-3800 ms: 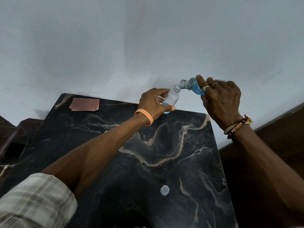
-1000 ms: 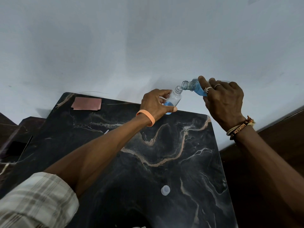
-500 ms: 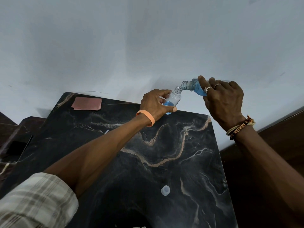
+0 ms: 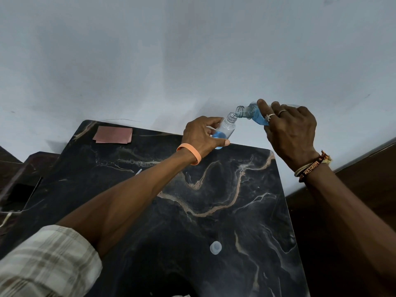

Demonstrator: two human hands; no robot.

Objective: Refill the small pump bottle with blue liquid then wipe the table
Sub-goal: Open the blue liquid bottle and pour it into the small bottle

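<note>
My left hand (image 4: pixel 202 136) grips a small clear bottle (image 4: pixel 226 130) above the far edge of the black marble table (image 4: pixel 214 211). The bottle has no pump on it and is tilted slightly, with blue liquid filling its lower part. My right hand (image 4: pixel 289 129) holds a larger clear bottle (image 4: pixel 249 114) of blue liquid, tipped sideways with its open neck touching the small bottle's mouth. Most of the larger bottle is hidden behind my fingers.
A folded pink cloth (image 4: pixel 113 135) lies at the table's far left corner. A small white cap (image 4: pixel 215 247) sits on the near middle of the table. A pale wall rises behind the table, with dark wooden furniture (image 4: pixel 21 189) to the left.
The blue liquid in the small bottle has risen. Both hands have stayed in nearly the same place.
</note>
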